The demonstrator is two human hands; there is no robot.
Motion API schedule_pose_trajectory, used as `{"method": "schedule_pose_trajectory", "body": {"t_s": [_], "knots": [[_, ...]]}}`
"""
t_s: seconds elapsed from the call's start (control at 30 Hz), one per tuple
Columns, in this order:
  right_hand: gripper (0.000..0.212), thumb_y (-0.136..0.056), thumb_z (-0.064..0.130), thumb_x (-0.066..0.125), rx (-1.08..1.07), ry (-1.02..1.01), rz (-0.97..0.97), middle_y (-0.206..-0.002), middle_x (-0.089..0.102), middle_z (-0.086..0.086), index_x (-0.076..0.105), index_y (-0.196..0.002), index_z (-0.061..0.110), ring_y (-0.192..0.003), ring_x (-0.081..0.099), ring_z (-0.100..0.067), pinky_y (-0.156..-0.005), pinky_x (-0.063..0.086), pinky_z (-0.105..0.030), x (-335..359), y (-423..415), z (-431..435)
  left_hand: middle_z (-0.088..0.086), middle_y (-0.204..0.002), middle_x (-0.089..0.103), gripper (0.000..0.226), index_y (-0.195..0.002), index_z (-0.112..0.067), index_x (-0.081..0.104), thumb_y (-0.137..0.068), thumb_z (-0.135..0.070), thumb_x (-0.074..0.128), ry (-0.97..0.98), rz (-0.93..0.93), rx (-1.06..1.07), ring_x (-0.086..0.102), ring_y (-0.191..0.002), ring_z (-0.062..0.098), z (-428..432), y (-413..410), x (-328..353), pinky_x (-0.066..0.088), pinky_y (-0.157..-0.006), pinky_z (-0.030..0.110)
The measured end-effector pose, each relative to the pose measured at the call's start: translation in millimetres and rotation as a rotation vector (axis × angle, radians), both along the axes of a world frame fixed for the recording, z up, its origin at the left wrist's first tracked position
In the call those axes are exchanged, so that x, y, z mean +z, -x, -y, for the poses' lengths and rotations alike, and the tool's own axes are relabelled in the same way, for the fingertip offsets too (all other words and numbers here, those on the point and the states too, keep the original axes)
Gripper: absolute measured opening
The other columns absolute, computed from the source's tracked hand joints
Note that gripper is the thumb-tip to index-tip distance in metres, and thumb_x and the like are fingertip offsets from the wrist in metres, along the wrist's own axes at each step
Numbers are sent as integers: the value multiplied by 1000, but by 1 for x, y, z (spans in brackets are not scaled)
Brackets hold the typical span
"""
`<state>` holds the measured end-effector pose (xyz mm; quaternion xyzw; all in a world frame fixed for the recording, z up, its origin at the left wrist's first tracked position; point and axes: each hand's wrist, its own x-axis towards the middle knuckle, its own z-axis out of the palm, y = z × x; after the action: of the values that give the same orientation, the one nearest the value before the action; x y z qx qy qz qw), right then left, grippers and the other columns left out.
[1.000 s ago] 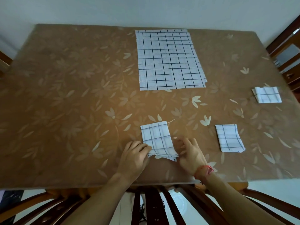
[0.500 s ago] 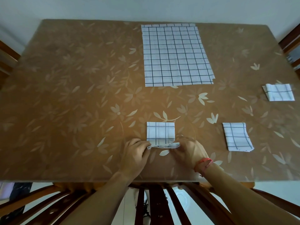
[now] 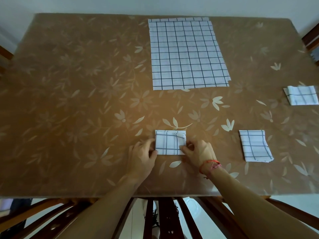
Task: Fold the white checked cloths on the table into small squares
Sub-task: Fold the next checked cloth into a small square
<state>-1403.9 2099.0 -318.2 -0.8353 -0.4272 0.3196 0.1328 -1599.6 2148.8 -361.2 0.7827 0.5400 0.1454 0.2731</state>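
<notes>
A small folded white checked cloth (image 3: 170, 142) lies near the table's front edge. My left hand (image 3: 142, 156) holds its left edge with curled fingers. My right hand (image 3: 198, 152), with a red thread bracelet at the wrist, pinches its right edge. A stack of unfolded checked cloths (image 3: 187, 54) lies flat at the far middle of the table. Two folded squares rest to the right: one folded cloth (image 3: 254, 145) near the front, another folded cloth (image 3: 301, 95) by the right edge.
The brown table (image 3: 77, 100) has a floral plastic cover. A wooden chair back (image 3: 164, 219) stands under the front edge between my arms. Another chair (image 3: 310, 38) shows at the far right.
The cloth's near half was lifted and folded away from me, making a smaller rectangle. Both hands moved from its near corners to its left and right edges.
</notes>
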Motion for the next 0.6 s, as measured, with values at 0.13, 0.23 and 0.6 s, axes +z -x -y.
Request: {"method": "schedule_pose_trajectory", "body": {"t_s": [0.13,0.23,0.6], "knots": [[18,-79,42,64,-17,49,-36,-67,67,11,65,-80,24,-72,65,-15,-66,56,-35,-6,-2,-8,-11,-89,65,34,-127,-26,53,-93,-27,54,-11,-76,-34,52,-96,13,-4,-3,1,34,-91,32],[16,-76,41,64,-14,49,-19,-70,68,8,60,-72,26,-72,65,-16,-66,56,-35,-11,-4,-14,-10,-86,64,41,-131,-24,47,-91,-27,50,-39,-173,-71,54,-90,13,-5,-8,-1,38,-87,33],[24,-76,40,66,30,43,26,-83,66,8,61,-97,30,-77,63,-19,-66,55,-34,-21,-8,-22,6,-143,46,60,-138,-16,50,-81,2,58,-429,-268,-417,45,-129,24,-11,1,-3,38,-97,36]]}}
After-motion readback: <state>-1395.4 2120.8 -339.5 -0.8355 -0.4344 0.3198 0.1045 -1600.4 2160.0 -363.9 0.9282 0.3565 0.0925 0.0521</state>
